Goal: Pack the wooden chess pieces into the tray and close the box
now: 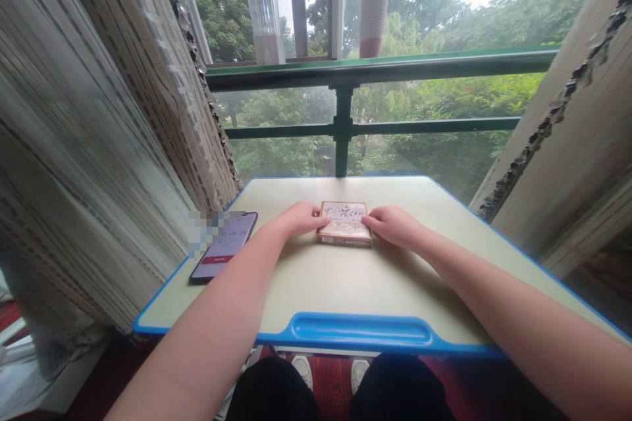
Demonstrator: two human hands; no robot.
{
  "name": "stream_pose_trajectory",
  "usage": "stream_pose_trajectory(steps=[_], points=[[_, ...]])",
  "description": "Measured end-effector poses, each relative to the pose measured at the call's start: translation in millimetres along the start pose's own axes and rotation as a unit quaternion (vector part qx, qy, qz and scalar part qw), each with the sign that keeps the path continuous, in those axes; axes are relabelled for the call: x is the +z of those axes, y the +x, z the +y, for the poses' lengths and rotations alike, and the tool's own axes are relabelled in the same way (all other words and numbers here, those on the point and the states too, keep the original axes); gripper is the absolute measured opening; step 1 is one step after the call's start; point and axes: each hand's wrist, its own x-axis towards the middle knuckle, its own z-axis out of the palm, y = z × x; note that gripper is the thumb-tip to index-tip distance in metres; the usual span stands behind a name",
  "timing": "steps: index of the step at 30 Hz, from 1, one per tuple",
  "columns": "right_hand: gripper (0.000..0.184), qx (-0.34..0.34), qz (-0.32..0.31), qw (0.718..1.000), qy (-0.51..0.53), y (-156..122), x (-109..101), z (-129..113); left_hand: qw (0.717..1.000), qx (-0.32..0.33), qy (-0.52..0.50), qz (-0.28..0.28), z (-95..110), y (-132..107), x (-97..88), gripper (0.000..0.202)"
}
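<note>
A small flat box (344, 223) with a printed picture and large characters on its lid lies in the middle of a pale desk (345, 276). My left hand (299, 218) rests at the box's left edge, fingers curled against its side. My right hand (395, 223) is at the right edge, its fingertips touching the lid's corner. Both hands grip the box between them, and it stays flat on the desk.
A phone (224, 245) with a lit timer screen lies near the desk's left edge. The desk has a blue rim with a pen groove (363, 330) at the front. Curtains hang on both sides, and a green window railing (345, 128) stands behind the desk.
</note>
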Motion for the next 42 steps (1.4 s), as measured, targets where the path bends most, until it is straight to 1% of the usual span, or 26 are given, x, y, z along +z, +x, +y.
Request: stream_pose_trajectory(steps=[3,6,8,12,15,18,20,26,29,33,37,40,42], points=[[0.044,0.018,-0.014,1.000,0.017,-4.9,-1.8,-5.2,1.000,0.009,-0.020,-0.009,-1.2,0.6,0.2,0.036],[0.036,0.027,-0.012,0.999,0.039,-8.4,-2.5,-8.3,0.999,0.016,-0.035,-0.008,-3.1,1.9,1.7,0.035],[0.033,0.024,-0.008,0.998,0.053,-9.3,-2.4,-8.7,0.999,0.018,-0.044,-0.007,-4.6,2.8,2.6,0.035],[0.032,0.018,-0.002,0.998,0.066,-7.9,-0.6,-6.4,0.998,0.018,-0.067,0.002,-6.7,3.9,3.0,0.035],[0.032,0.001,0.015,0.998,0.056,-5.6,1.7,-4.1,0.992,0.018,-0.121,0.017,-6.4,4.3,3.1,0.040],[0.031,-0.027,0.029,0.998,0.051,-3.3,3.5,-2.2,0.978,0.006,-0.209,0.018,-4.4,4.6,4.2,0.051],[0.032,-0.035,0.032,0.997,0.056,-1.9,4.1,-1.0,0.966,0.001,-0.257,0.019,-3.6,5.1,5.4,0.053],[0.034,-0.017,0.027,0.997,0.072,0.5,4.6,-0.3,0.942,-0.018,-0.333,0.046,-8.9,10.8,11.3,0.059],[0.039,0.013,0.029,0.995,0.093,0.3,5.3,-1.2,0.931,-0.022,-0.357,0.069,-10.0,14.0,15.1,0.054],[0.042,0.053,0.031,0.992,0.114,0.2,5.4,-1.1,0.911,-0.054,-0.398,0.094,-4.4,14.8,18.7,0.047],[0.043,0.064,0.022,0.987,0.146,0.1,4.3,0.5,0.892,-0.067,-0.439,0.089,-1.3,16.0,20.4,0.047],[0.044,0.067,0.014,0.984,0.163,-0.4,3.0,1.1,0.875,-0.064,-0.474,0.078,-4.1,19.7,23.1,0.048],[0.044,0.067,0.009,0.983,0.168,-0.8,2.1,1.0,0.869,-0.064,-0.486,0.070,-6.3,22.1,25.0,0.047]])
